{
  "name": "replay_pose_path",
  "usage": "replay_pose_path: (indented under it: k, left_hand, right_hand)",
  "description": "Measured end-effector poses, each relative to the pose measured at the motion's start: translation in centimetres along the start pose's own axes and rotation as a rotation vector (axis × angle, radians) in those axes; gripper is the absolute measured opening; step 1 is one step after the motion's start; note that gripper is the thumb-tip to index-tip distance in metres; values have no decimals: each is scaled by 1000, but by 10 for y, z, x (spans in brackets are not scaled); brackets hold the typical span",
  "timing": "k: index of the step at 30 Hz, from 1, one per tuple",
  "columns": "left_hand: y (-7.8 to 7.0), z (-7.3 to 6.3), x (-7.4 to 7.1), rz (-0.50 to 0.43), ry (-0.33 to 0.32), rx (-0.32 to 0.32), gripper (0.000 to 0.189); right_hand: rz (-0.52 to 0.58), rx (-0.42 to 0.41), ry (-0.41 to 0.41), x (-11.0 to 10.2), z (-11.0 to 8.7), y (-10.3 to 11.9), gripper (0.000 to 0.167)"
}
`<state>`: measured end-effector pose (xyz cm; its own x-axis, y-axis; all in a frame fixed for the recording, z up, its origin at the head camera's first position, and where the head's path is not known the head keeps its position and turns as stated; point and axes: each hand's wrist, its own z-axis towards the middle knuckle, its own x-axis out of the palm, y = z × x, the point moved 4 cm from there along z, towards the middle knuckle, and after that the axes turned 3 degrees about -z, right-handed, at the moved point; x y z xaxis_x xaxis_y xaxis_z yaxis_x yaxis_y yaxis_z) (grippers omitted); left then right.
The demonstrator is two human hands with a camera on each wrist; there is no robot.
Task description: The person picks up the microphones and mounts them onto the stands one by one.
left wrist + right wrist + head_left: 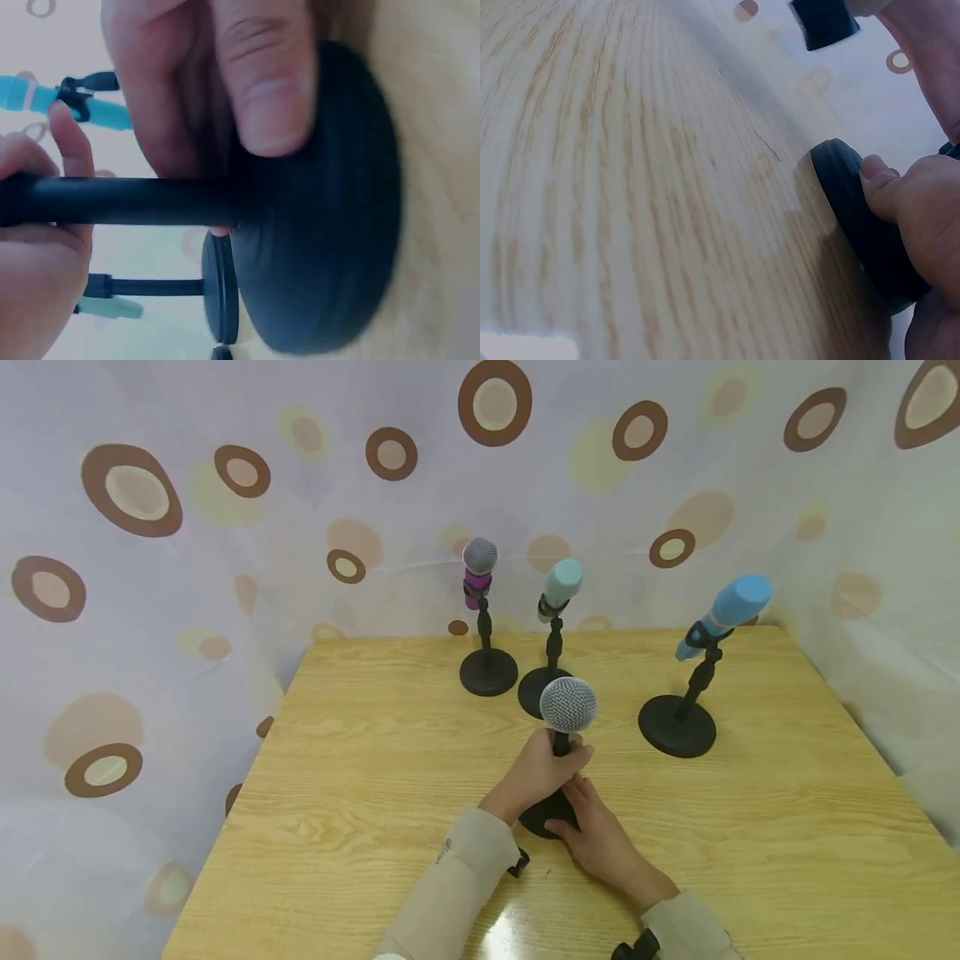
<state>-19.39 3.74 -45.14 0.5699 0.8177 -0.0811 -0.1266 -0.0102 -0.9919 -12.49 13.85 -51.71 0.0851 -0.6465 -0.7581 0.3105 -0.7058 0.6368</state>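
Note:
A microphone with a silver mesh head (pixel 568 704) stands near the middle of the table on a black desktop microphone stand (pixel 150 201). My left hand (pixel 538 775) grips the stand's upright pole below the mesh head, fingers curled round it. Lower down, my right hand (pixel 603 845) holds the round black base (pixel 542 820) at its edge. Its thumb (pixel 271 120) lies on the base's upper face in the left wrist view. From the right wrist view I cannot tell whether the whole base rests on the table.
Behind stand a purple microphone (pixel 477 578) with a silver head, a mint-green microphone (pixel 562 583) and, to the right, a blue microphone (pixel 738 603), each on a black stand. The wooden table (pixel 352 760) meets a patterned cloth backdrop (pixel 247 552).

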Motion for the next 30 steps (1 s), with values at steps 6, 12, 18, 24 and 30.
replay_pose_path:
  k: [6,12,18,24,30]
  left_hand:
    - [5,-26,-9,407,-38,51,24]
    - [17,-52,-20,786,12,-3,31]
    - [23,-61,-18,1003,122,-89,59]
    - [21,-62,-12,1123,103,-17,89]
    - [23,-54,-15,1181,46,1,85]
  right_hand:
    - [-9,-37,-11,2,-2,1,72]
    - [-41,-104,-65,-1,-1,2,66]
    - [-45,-110,-62,-3,0,4,63]
    - [-58,-90,-43,-4,7,2,65]
    - [-79,-77,11,-5,22,-8,66]
